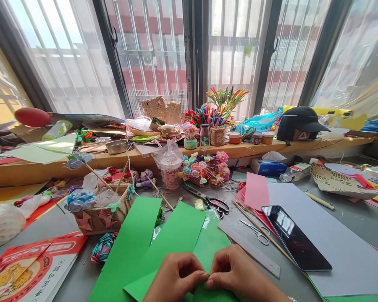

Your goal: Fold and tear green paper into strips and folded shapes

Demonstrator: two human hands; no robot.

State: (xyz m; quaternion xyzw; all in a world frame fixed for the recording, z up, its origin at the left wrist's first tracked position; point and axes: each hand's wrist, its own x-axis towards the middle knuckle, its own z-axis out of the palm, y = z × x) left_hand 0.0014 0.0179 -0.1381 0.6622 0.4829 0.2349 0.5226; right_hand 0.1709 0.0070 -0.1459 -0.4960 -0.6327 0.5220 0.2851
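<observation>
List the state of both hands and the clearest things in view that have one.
Left hand, fingertips pinched on green paper
Right hand, fingertips pinched beside the left's
Phone, lying face up, screen dark
Tissue box, open, tissue sticking out
Clear bottle, lying on its side

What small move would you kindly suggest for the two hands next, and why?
Perhaps slide the left hand and right hand slightly apart, pressing the green paper between the fingers: both hands appear to pinch it, and their fingertips meet or nearly meet at one spot.
</observation>
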